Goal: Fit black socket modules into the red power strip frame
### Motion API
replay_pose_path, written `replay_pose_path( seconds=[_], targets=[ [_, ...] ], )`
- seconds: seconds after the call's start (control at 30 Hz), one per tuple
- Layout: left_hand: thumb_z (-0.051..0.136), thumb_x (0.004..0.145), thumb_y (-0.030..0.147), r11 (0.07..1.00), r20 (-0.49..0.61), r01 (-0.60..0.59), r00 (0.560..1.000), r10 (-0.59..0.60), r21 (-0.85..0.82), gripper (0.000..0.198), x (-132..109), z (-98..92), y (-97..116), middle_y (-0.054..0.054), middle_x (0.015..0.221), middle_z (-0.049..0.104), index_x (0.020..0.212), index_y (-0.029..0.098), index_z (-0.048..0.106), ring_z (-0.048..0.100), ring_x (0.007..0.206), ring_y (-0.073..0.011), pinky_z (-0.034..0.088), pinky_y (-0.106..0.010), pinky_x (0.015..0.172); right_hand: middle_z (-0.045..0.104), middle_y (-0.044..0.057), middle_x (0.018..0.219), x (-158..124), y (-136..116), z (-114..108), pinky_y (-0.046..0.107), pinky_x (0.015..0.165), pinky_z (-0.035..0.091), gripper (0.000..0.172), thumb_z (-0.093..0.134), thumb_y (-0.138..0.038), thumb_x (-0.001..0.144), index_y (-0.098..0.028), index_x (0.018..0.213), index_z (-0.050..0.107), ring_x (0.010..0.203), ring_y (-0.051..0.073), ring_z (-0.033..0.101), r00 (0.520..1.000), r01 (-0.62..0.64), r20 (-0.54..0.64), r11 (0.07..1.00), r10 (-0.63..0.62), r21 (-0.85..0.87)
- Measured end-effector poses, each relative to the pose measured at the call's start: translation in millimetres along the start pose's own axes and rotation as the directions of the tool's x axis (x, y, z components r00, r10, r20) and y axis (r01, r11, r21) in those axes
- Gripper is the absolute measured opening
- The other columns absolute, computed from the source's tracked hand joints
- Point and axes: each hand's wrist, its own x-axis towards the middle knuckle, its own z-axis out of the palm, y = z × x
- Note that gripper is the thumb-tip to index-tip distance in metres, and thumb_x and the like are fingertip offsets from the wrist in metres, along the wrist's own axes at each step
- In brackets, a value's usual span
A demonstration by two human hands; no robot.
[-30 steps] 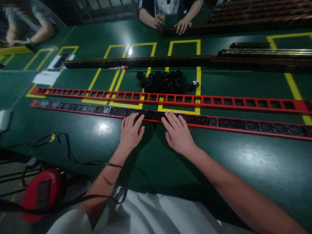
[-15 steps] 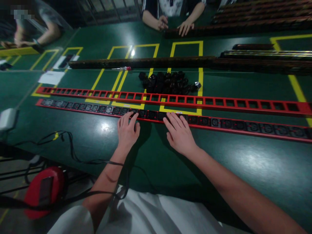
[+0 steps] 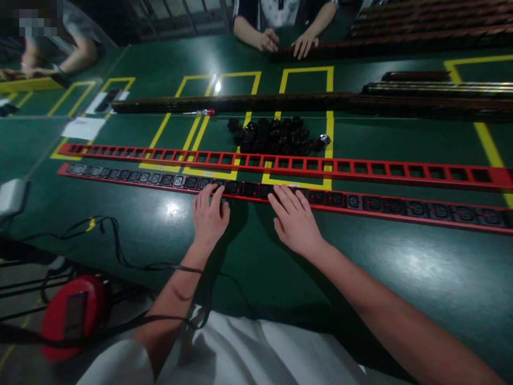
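A long red strip (image 3: 192, 191) filled with black outlet sockets (image 3: 248, 189) lies across the table in front of me. My left hand (image 3: 210, 214) rests its fingertips on the strip left of its middle, fingers spread and holding nothing. Farther right, the fingers of my right hand (image 3: 294, 219) lie flat over the sockets, covering some of them. Just beyond, a second red strip (image 3: 352, 167) with bare rectangular openings runs nearly parallel. Behind it sits a heap of loose black parts (image 3: 272, 136), too dark to tell apart.
A long dark bar (image 3: 240, 102) crosses the table, with a red-handled screwdriver (image 3: 204, 112) beside it. More bars (image 3: 433, 32) are stacked back right. A black cable (image 3: 118, 240) trails over my left forearm. A co-worker's hands (image 3: 304, 44) are opposite. A red stool (image 3: 76, 315) stands lower left.
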Motion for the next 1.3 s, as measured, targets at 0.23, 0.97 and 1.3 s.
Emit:
replay_pose_path(
  seconds=[0.23,0.97,1.3],
  targets=[
    [0.054,0.093,0.021,1.000,-0.018,0.007,1.000,-0.007,0.012,0.041,0,0.8,-2,-0.017,0.139,0.057,0.133,0.017,0.063,0.053,0.131,-0.0309,0.043,-0.047,0.106,0.032,0.014,0.166,1,-1,0,0.054,0.127,0.024,0.060,0.051,-0.018,0.095,-0.012,0.155,0.042,0.156,0.029,0.026,1.000,-0.005,-0.003,1.000,0.005,0.016],
    [0.052,0.095,0.024,0.997,-0.011,-0.076,0.997,0.076,-0.008,0.042,5,-8.1,-53,-0.015,0.138,0.059,0.136,0.019,0.062,0.051,0.133,-0.0276,0.042,-0.046,0.113,0.032,0.014,0.166,1,-1,-2,0.052,0.127,0.023,0.060,0.050,-0.019,0.095,-0.011,0.154,0.042,0.156,0.029,0.026,1.000,-0.004,0.007,1.000,0.004,0.007],
    [0.051,0.096,0.023,1.000,-0.027,-0.012,1.000,0.013,0.014,0.035,3,-7.8,-53,-0.015,0.133,0.062,0.126,0.019,0.068,0.057,0.121,-0.0266,0.043,-0.044,0.105,0.032,0.014,0.166,1,-1,-2,0.055,0.126,0.024,0.062,0.051,-0.019,0.095,-0.014,0.156,0.041,0.156,0.029,0.026,1.000,-0.004,-0.002,1.000,0.004,0.028]
  ],
)
